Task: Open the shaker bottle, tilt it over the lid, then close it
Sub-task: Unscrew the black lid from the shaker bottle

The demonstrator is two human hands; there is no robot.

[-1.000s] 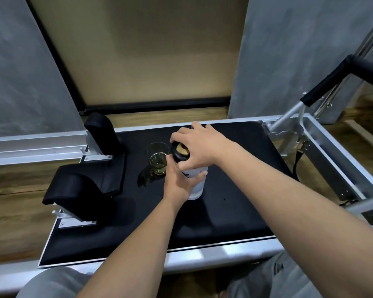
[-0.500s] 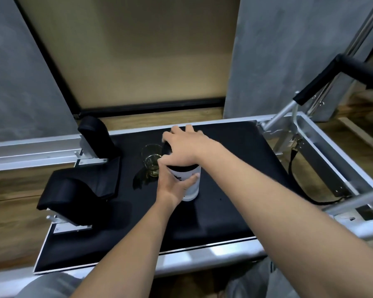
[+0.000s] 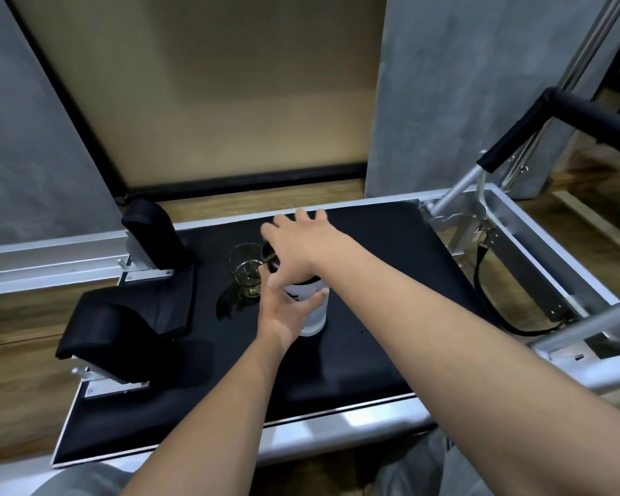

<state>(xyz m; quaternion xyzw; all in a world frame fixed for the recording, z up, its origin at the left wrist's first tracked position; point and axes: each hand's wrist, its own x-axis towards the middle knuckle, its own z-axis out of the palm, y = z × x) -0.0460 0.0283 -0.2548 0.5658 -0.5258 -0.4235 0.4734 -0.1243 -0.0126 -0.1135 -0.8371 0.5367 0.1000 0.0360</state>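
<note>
A white shaker bottle [image 3: 316, 311] with a black lid [image 3: 271, 262] stands upright on the black padded platform [image 3: 373, 345]. My left hand [image 3: 283, 311] is wrapped around the bottle's body from the near left side. Over the lid lies my right hand [image 3: 301, 241], palm down, its fingers stretched out and spread past the far rim, not curled around it. Most of the lid is hidden under that palm.
A small clear glass [image 3: 246, 273] holding a little yellowish liquid stands just left of the bottle, almost touching it. A black headrest [image 3: 129, 313] and shoulder block [image 3: 154, 230] sit at the left. A metal frame with a padded bar [image 3: 552, 112] rises at the right.
My right hand went from gripping the lid with curled fingers to lying flat on it with fingers stretched out. The left hand kept its hold on the bottle body.
</note>
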